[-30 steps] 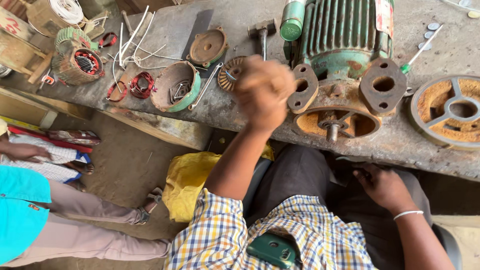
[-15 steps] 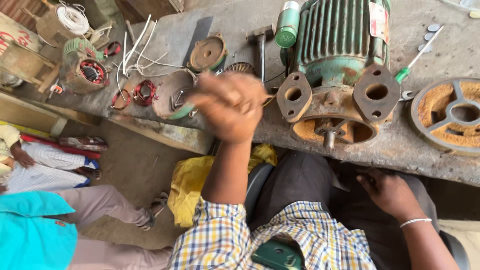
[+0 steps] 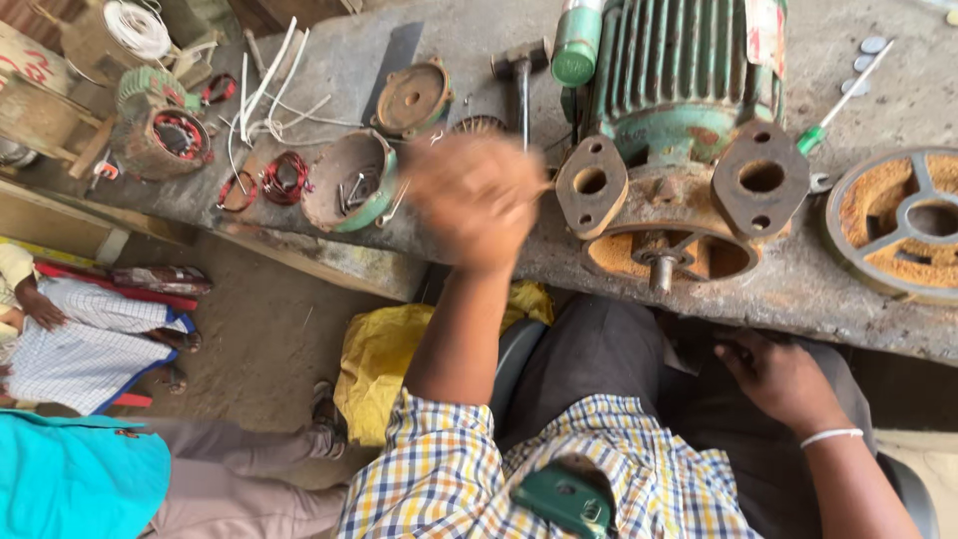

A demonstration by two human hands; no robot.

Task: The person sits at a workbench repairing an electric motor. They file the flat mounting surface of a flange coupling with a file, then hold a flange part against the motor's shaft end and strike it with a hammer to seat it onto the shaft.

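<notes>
Blurred, the left hand (image 3: 477, 200) looks clenched near one green motor (image 3: 679, 110), shaft pointing near; right hand (image 3: 783, 374) rests loosely on the lap.

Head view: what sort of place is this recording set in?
Most likely a small motor repair workshop. A green electric motor sits on a worn workbench among loose end covers, a copper-wound stator and a hammer.

Rough grey workbench (image 3: 818, 289) above bare dirt floor (image 3: 264, 339), daylit.
</notes>
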